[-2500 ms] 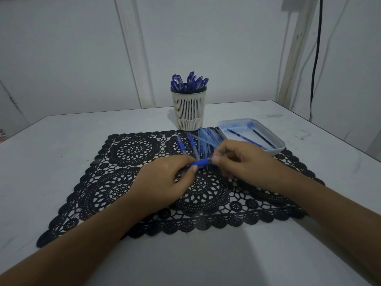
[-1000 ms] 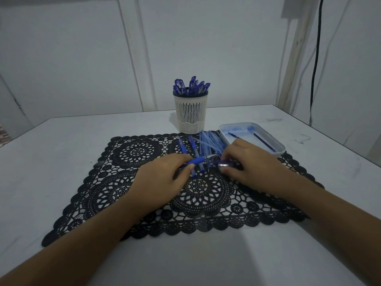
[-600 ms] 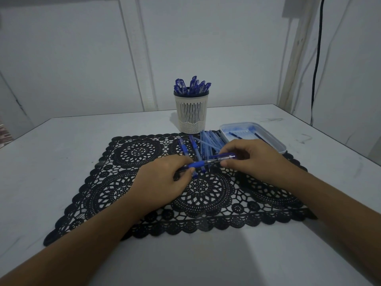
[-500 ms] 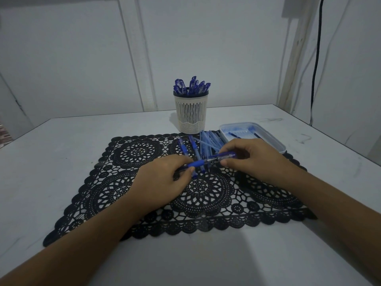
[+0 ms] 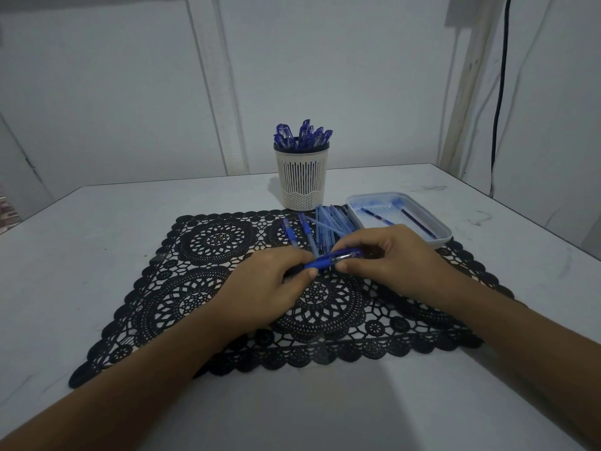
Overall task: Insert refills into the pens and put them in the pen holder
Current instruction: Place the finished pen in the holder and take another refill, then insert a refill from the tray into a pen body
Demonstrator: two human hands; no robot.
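Observation:
A blue pen (image 5: pixel 331 259) lies level between my two hands above the black lace mat (image 5: pixel 201 288). My left hand (image 5: pixel 263 288) pinches its blue grip end, and my right hand (image 5: pixel 387 258) pinches its clear barrel end. Behind them a pile of pen barrels and loose pens (image 5: pixel 325 226) lies on the mat. The white slotted pen holder (image 5: pixel 302 177) stands farther back with several blue-capped pens in it. A shallow white tray (image 5: pixel 435 222) at the right holds two refills (image 5: pixel 374 214).
The white table (image 5: pixel 81 242) ends at a wall behind the holder. A black cable (image 5: pixel 499 92) hangs down the right wall. The tray sits close to my right hand, touching the mat's far right corner.
My right hand brought the clear barrel part up from the mat to the piece in my left hand. The two pieces have closed together into one pen.

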